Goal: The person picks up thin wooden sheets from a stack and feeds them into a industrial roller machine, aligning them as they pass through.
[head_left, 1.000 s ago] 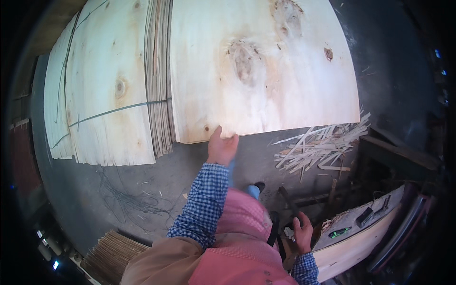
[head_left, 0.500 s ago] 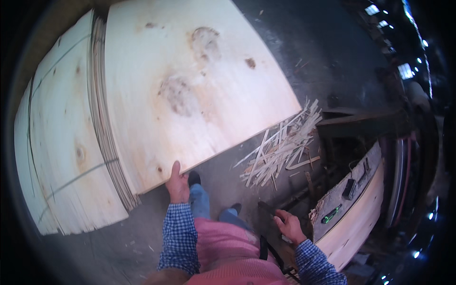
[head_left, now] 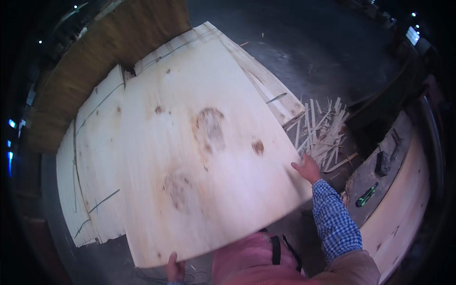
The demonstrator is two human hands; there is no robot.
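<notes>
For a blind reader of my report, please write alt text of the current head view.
The left hand holds the near edge of a large, knotted, pale wood sheet, the right hand its right edge. Strapped sheets lie at left; loose wood strips and a green knife at right.

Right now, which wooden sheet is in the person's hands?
The large loose sheet in front, its edges held by the left hand and right hand; the strapped sheets at left lie untouched.
</notes>
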